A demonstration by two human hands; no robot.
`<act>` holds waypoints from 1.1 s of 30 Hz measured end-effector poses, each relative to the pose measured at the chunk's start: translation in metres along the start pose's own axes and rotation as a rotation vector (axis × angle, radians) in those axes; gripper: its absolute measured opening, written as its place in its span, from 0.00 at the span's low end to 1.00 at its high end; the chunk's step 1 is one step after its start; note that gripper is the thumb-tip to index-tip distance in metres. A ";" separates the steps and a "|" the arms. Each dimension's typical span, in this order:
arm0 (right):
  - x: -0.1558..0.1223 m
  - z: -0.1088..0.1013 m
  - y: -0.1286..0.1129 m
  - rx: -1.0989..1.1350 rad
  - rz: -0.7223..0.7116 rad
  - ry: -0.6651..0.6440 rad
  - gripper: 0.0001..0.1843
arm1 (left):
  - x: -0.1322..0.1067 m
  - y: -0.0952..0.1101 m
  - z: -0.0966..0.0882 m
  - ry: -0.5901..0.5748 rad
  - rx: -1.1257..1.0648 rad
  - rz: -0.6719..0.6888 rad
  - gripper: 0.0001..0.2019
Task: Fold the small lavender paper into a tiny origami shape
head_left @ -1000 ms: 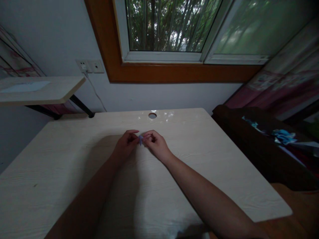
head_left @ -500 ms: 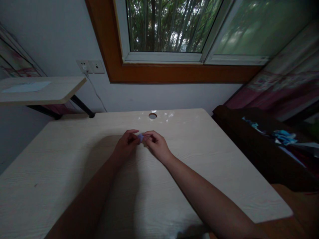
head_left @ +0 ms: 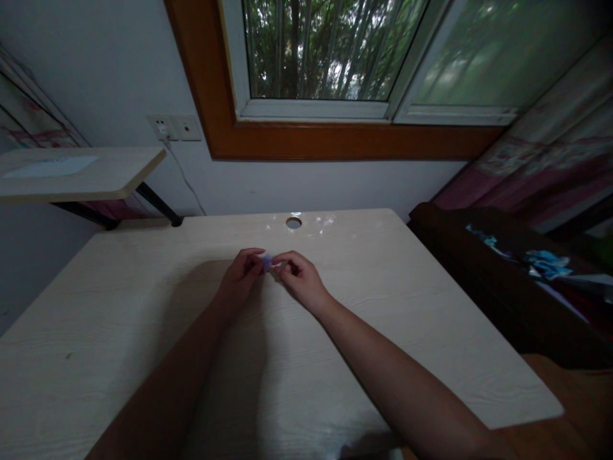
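A small pale purple piece, perhaps folded paper (head_left: 267,262), is pinched between the fingertips of both hands above the middle of a light wooden desk (head_left: 119,332). My left hand (head_left: 242,278) grips it from the left with curled fingers. My right hand (head_left: 299,278) grips it from the right, fingers also curled. Most of the piece is hidden by the fingers. Both forearms reach in from the near edge of the desk.
A round cable hole (head_left: 294,222) sits near the desk's far edge. A smaller side table (head_left: 96,176) stands at the back left under a wall socket (head_left: 173,128). A dark bed frame (head_left: 483,268) with bedding lies to the right. A window is above.
The purple piece has turned slightly between the fingertips and both hands have risen a little. The arms keep their place.
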State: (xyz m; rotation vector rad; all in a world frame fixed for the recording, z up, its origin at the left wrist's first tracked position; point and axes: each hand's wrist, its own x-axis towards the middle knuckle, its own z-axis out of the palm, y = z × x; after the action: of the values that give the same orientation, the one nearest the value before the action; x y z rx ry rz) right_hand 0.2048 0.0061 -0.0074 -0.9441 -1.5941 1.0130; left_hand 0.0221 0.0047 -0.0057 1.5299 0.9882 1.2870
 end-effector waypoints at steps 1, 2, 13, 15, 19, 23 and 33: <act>0.000 0.000 0.000 0.004 0.008 0.001 0.10 | 0.000 -0.001 0.000 -0.002 0.012 0.002 0.12; 0.001 0.000 -0.001 0.002 0.010 0.004 0.10 | 0.000 -0.002 0.000 -0.004 0.025 0.001 0.13; 0.000 0.001 0.005 -0.003 0.051 -0.020 0.08 | -0.001 -0.003 -0.002 0.027 0.140 0.014 0.11; 0.000 0.001 0.004 -0.007 0.045 -0.032 0.07 | 0.000 -0.003 -0.003 0.028 0.166 0.019 0.10; 0.001 -0.001 -0.004 0.018 0.011 -0.043 0.07 | 0.001 -0.004 -0.003 0.028 0.176 0.009 0.10; 0.002 -0.001 -0.006 -0.010 -0.018 -0.042 0.10 | 0.001 -0.001 -0.004 0.000 0.209 -0.015 0.09; 0.002 0.000 0.000 -0.165 -0.030 0.046 0.05 | 0.004 -0.001 -0.004 0.169 0.199 -0.063 0.10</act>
State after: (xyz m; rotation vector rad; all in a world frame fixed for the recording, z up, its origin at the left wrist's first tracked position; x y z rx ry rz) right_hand 0.2048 0.0078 -0.0071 -1.0439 -1.6672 0.8427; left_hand 0.0186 0.0092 -0.0057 1.5428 1.2958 1.3218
